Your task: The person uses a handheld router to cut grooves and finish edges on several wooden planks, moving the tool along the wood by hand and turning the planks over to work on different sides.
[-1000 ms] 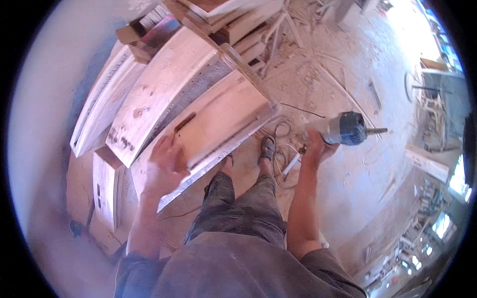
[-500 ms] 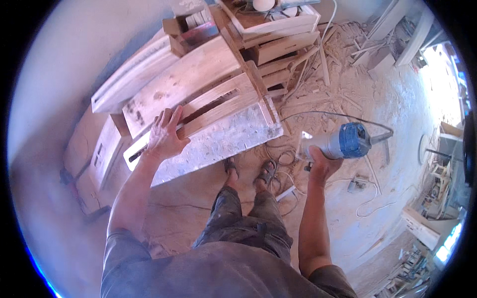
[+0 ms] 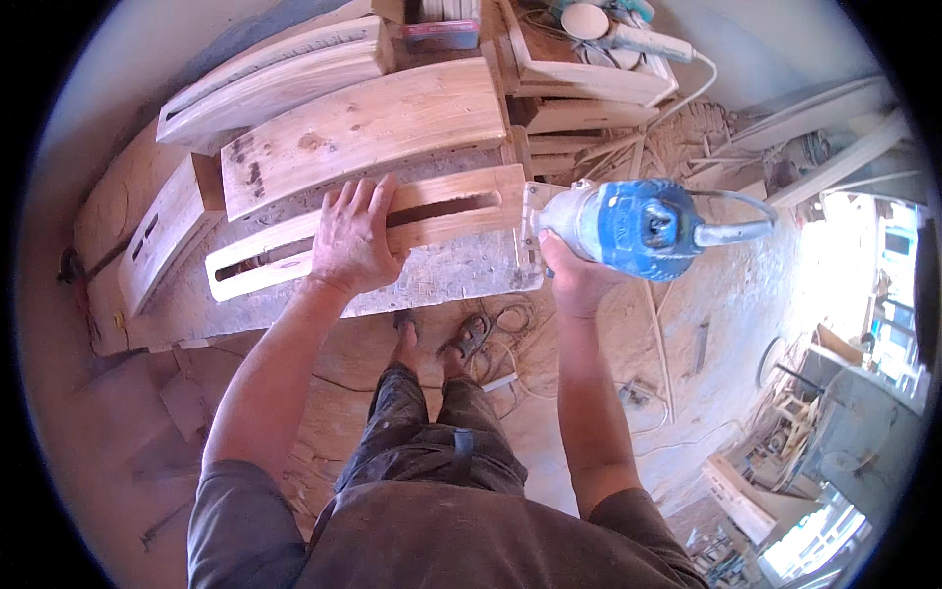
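My left hand (image 3: 355,240) lies across a pale wooden piece with a long slot (image 3: 446,213). Its fingers are stretched out over the far edge, and the palm covers the slot's middle. In my right hand (image 3: 579,283) is a blue and silver handheld router (image 3: 643,231), gripped round its metal body near the base. The router is tilted on its side, its base plate up against the right end of the slotted piece; whether they touch I cannot tell. The bit is hidden. The slotted piece rests on a scuffed, dusty workbench (image 3: 446,273).
Behind the slotted piece lie a broad curved board (image 3: 363,128) and another slotted piece (image 3: 280,83). A shorter slotted block (image 3: 167,236) stands at the left. At the far right, a wooden tray (image 3: 599,83) holds a corded tool. Cables and wood scraps litter the dusty floor (image 3: 726,304).
The router in my right hand has come left and up to the end of the slotted piece. My view has shifted; my left hand stays on the piece, its fingers closer together.
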{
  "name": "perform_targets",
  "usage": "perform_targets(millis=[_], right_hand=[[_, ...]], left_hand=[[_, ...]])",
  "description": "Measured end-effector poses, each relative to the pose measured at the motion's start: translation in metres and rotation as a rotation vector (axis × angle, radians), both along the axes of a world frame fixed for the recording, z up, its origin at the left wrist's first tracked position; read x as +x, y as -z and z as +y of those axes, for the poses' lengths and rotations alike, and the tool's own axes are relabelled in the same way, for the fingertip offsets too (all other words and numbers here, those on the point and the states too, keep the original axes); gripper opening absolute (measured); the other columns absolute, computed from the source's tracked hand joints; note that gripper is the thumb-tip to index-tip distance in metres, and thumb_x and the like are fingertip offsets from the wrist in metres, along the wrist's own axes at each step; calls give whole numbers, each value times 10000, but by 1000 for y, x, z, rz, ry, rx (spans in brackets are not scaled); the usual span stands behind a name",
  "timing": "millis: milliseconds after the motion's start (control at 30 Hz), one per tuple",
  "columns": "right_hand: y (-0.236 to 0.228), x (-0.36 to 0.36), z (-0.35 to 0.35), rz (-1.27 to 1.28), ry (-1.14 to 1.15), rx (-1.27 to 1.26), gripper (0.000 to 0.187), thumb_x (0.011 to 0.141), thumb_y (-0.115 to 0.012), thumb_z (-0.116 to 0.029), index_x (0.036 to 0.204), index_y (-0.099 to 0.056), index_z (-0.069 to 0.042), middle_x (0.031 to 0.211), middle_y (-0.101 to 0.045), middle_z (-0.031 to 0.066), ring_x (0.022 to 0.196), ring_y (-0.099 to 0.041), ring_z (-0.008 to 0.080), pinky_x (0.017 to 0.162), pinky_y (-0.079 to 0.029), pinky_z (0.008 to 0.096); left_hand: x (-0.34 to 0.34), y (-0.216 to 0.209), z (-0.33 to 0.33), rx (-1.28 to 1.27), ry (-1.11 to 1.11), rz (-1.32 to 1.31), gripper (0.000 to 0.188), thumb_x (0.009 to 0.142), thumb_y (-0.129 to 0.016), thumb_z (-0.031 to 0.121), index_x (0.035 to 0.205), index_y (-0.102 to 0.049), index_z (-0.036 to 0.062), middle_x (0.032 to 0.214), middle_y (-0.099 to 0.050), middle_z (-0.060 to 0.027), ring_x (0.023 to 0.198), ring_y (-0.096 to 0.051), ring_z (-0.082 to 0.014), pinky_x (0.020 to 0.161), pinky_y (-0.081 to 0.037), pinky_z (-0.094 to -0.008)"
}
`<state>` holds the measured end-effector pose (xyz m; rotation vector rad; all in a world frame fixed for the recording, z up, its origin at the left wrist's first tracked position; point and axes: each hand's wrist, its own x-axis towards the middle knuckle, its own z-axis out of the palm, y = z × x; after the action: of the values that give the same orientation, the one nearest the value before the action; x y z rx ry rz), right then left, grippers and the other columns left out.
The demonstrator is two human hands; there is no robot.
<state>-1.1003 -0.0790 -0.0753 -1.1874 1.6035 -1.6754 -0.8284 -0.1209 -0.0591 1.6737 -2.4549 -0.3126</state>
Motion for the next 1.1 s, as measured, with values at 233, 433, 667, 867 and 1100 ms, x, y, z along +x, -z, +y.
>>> perform_targets(millis=[233, 433, 667, 867, 1100], right_hand=[[30, 3, 3, 229, -280, -69, 413, 787, -779, -53, 1179, -657, -11, 1107, -692, 141, 1042, -642, 315, 989, -483, 509], [42, -15, 3, 560, -304, -86, 529, 745, -803, 18, 1238, -612, 15, 1188, -673, 138, 1081, -653, 262, 961, -515, 416], [43, 0, 0, 582, -239, 165, 445, 769, -803, -62, 1183, -652, -1, 1148, -691, 114, 1045, -659, 247, 939, -525, 432], [9, 21, -69, 682, -98, -197, 291, 759, -806, -162, 998, -682, -51, 1067, -692, 62, 960, -664, 254, 885, -532, 394], [-26, 28, -111, -37, 13, -43, 703, 604, -846, -14, 1245, -563, 42, 1212, -613, 154, 1070, -633, 287, 957, -524, 399]], left_hand=[[6, -1, -4, -1, 17, 103, 850, 601, -853, 189, 1348, -508, -26, 1148, -593, -171, 1071, -572, -356, 970, -428, -474], [8, 6, -6, -62, 21, 153, 782, 581, -783, 153, 1302, -520, 1, 1083, -574, -141, 1034, -565, -329, 895, -426, -450], [11, 8, -6, -52, 33, 179, 784, 563, -802, 134, 1279, -527, -27, 1112, -576, -170, 1011, -561, -357, 899, -435, -467], [13, 9, -7, -51, 39, 175, 768, 566, -818, 140, 1261, -535, -29, 1107, -587, -169, 999, -564, -366, 892, -438, -469], [12, 7, -6, -61, 33, 158, 747, 598, -789, 150, 1283, -528, 4, 1102, -584, -150, 1048, -566, -331, 907, -430, -441]])
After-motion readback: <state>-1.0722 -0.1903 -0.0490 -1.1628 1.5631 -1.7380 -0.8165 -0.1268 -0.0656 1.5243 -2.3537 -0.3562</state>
